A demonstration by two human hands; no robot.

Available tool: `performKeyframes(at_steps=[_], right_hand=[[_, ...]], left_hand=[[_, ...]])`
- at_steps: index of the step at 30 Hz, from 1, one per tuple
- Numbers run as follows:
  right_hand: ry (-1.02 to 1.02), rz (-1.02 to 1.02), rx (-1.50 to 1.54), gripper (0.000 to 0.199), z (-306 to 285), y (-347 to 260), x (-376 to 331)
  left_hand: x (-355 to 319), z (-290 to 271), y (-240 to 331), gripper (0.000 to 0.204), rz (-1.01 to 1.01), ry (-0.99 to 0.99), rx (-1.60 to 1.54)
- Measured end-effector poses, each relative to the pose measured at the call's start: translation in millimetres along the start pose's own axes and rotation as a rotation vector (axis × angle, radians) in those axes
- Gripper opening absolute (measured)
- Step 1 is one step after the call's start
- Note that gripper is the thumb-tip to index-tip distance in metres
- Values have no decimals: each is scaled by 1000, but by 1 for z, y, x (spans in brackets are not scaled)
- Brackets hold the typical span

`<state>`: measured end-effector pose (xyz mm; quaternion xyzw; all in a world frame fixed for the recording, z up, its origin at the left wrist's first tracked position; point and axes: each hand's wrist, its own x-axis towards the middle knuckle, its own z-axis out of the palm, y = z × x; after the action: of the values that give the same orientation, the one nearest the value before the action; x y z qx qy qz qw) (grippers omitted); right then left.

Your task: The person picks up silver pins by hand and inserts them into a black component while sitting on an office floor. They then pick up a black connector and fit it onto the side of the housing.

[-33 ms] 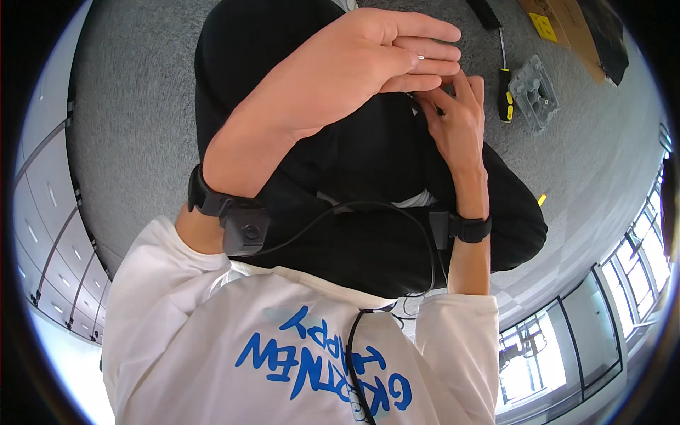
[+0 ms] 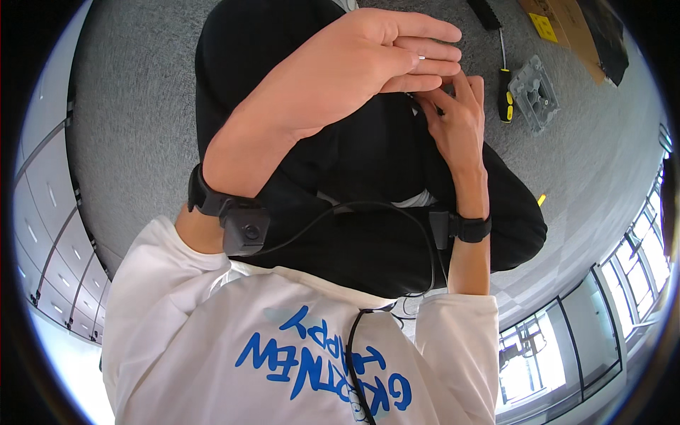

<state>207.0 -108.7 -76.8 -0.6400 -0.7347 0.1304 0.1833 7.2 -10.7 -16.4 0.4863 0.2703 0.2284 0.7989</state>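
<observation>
Quite tiny, pale piece (image 2: 421, 57), at left hand (image 2: 354, 67)

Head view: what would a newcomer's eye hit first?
The left hand, large at top centre, fingers pointing right, with a tiny white bit by the thumb tip, too small to identify. Just below its fingertips is the right hand, its own fingertips partly hidden. Then the white shirt with blue lettering at the bottom, and the yellow-and-black tool handle beside a grey plastic tray on the floor, upper right.
</observation>
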Motion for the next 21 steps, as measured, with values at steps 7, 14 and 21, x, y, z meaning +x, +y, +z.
performKeyframes(at_steps=[7,14,21], right_hand=[[112,28,122,16,-18,-13,7],[458,-67,284,27,-48,-48,18],[373,-231,300,27,-39,-55,17]], left_hand=[[1,-2,-6,53,-39,16,-162],[-6,8,10,62,-214,-53,-89],[-5,13,10,64,-235,10,-80]])
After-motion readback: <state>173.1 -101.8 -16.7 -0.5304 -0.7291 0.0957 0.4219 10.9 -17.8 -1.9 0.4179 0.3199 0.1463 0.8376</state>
